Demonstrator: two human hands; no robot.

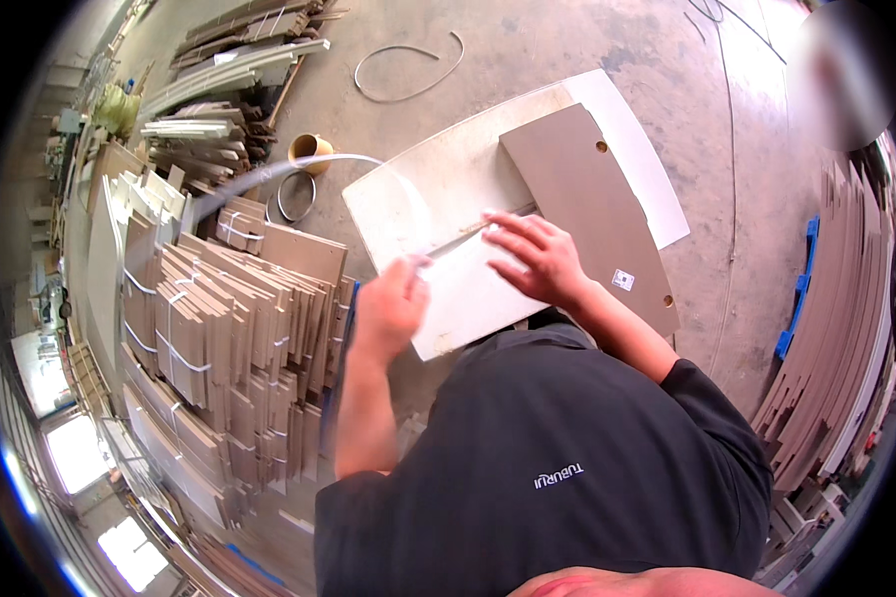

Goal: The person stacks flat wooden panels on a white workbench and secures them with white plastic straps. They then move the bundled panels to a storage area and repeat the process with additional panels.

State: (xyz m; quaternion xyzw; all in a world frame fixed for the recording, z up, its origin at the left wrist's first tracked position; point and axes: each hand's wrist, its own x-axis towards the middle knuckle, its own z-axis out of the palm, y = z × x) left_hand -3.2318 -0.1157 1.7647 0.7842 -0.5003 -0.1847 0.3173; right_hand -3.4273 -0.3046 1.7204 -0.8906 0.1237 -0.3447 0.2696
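White panel [473,298] and brown panel [592,199] lie seemingly unstrapped.
Left hand [391,306] half-curled, hold unclear; right hand [535,259] loosely open over the white panel, gripping nothing visible, brown panel beside it; pale strap [261,177] beyond the left hand.

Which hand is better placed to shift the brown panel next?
Likely the right hand: it is close beside the brown panel. The left hand is farther off, by the left edge of the near white board.
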